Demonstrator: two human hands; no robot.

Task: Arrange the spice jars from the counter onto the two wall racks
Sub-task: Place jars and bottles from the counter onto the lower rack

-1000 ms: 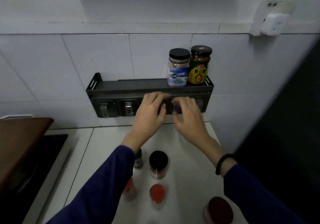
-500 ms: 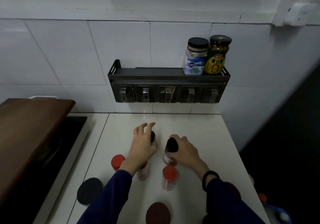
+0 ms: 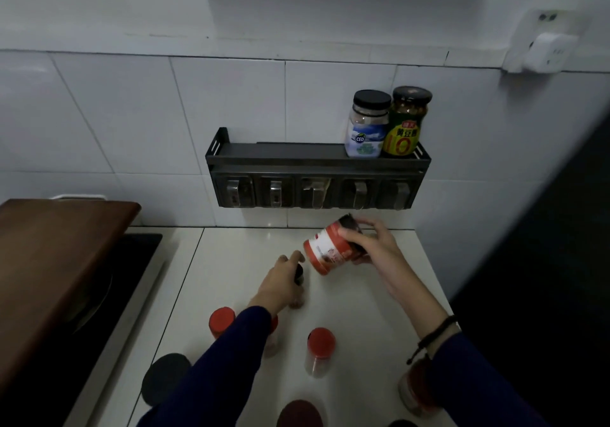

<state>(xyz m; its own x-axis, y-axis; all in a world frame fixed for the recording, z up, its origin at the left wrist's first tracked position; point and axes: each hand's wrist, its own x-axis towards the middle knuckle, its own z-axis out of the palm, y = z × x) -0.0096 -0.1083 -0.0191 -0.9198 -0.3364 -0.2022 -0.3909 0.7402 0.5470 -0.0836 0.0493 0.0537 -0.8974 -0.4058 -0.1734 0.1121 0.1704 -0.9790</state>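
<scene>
Spice jar [image 3: 331,248] tilted in right hand [image 3: 371,245] grip; left hand [image 3: 280,283] grasps small jar [image 3: 299,274]. Upright it, shelve on rack [image 3: 317,159] at 12 o'clock, beside 2 jars.

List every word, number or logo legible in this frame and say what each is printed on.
"CED": round logo on the blue-and-white label of the black-lidded clear plastic jar on the dark metal wall rack.
"黄豆酱": yellow characters on the green-labelled dark glass jar beside it.
"10": large red number on that same label.
Small red mark above those characters: too small to read.
Red-and-white jar in the right hand: print blurred, unreadable.
</scene>
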